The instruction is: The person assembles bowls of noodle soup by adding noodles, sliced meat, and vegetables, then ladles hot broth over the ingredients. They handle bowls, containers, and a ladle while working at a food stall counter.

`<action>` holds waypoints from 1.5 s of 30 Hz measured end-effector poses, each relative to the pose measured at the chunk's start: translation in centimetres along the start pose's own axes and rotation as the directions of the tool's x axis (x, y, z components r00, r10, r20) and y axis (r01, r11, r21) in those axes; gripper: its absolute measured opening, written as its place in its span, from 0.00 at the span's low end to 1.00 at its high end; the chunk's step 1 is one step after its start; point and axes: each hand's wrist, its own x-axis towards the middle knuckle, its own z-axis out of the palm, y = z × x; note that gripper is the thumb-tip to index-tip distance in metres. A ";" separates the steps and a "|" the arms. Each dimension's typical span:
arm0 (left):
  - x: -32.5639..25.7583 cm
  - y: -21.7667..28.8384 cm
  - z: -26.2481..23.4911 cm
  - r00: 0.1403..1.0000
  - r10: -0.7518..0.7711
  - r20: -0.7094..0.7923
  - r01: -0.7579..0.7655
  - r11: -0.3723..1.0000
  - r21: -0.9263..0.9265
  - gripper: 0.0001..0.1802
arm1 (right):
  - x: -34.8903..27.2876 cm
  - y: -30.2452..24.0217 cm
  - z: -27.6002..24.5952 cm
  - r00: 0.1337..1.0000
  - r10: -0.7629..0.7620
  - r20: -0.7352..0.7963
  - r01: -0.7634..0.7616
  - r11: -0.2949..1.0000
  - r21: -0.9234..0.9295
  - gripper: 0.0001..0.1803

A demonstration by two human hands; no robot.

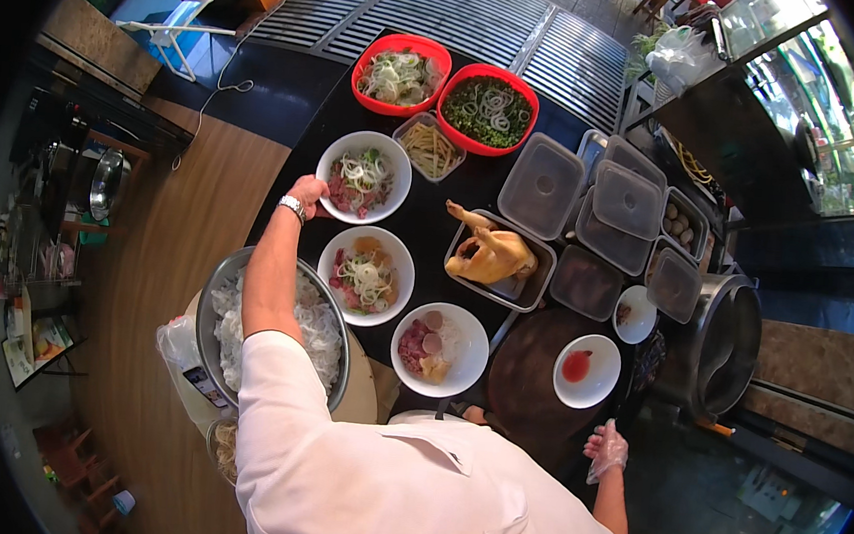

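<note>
My left hand (307, 196), with a watch on its wrist, reaches forward and grips the left rim of a white bowl (399, 197) of raw meat slices, onion rings and greens. Nearer to me stands a second white bowl (399, 300), filled much the same way. A third white bowl (470, 356) holds pale noodles, raw meat and round slices. My right hand (607, 451), in a clear plastic glove, hangs low at the right with its fingers loosely apart and nothing visible in them. Just beyond it is a white bowl (595, 386) with red sauce.
A metal basin (207, 320) of white noodles stands at left. Red bowls (360, 96) (528, 134) of onion and chopped greens sit at the back. A whole cooked chicken (493, 257) lies in a tray. Lidded containers (544, 186) and a large steel pot (707, 339) fill the right.
</note>
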 end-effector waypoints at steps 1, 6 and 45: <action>-0.3 0.0 0.0 0.999 0.041 0.023 -0.041 0.999 -0.029 0.20 | 0.3 -0.6 -0.2 1.000 -0.018 -0.001 0.018 1.000 -0.012 0.26; -5.1 1.8 -0.8 0.993 0.118 -0.007 -0.116 0.969 -0.219 0.22 | 1.8 -2.0 -1.5 0.999 -0.027 -0.047 0.027 1.000 -0.002 0.27; -41.0 -15.3 26.1 0.983 0.143 0.113 -0.014 0.678 -0.735 0.33 | 15.5 -2.1 -15.0 0.989 0.137 0.061 -0.041 0.639 -0.768 0.26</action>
